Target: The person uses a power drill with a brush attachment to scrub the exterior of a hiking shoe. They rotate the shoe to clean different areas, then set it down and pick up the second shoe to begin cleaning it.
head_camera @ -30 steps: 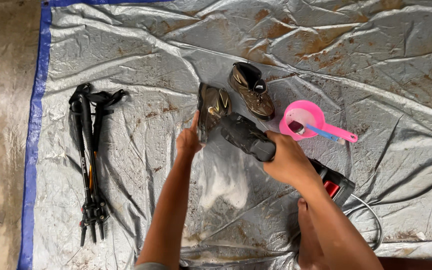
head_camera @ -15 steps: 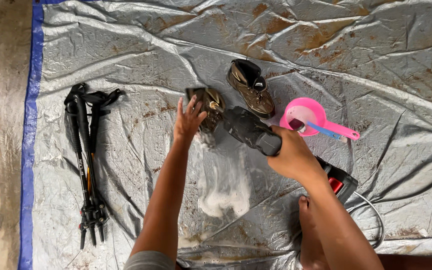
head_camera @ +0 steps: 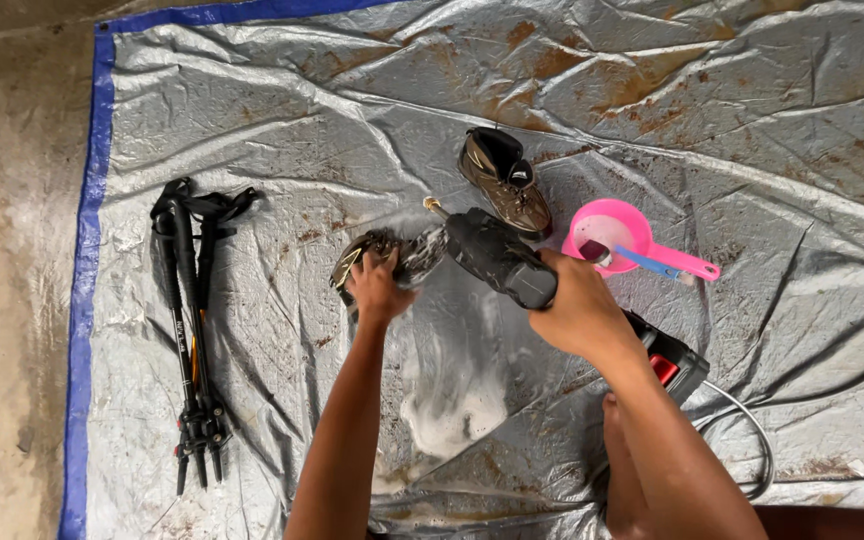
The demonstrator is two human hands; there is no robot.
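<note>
My left hand (head_camera: 378, 288) grips a muddy brown boot (head_camera: 380, 257) lying on its side on the grey tarp (head_camera: 652, 130). My right hand (head_camera: 577, 310) holds a black handheld washer gun (head_camera: 500, 257) with a brass nozzle tip (head_camera: 435, 208) pointed at the boot; spray blurs the boot's right end. The gun's rear block with a red part (head_camera: 667, 365) sticks out behind my wrist, and a grey hose (head_camera: 752, 440) runs from it. White foam (head_camera: 457, 405) lies on the tarp below the boot.
A second brown boot (head_camera: 507, 180) stands upright behind the gun. A pink scoop with a blue brush in it (head_camera: 620, 240) sits to its right. Folded black trekking poles (head_camera: 192, 320) lie at the left. Bare concrete (head_camera: 12, 300) borders the tarp's blue edge.
My left hand has turned the boot and shifted its grip lower on it. The washer gun has swung up closer to the boot, and spray now hits it.
</note>
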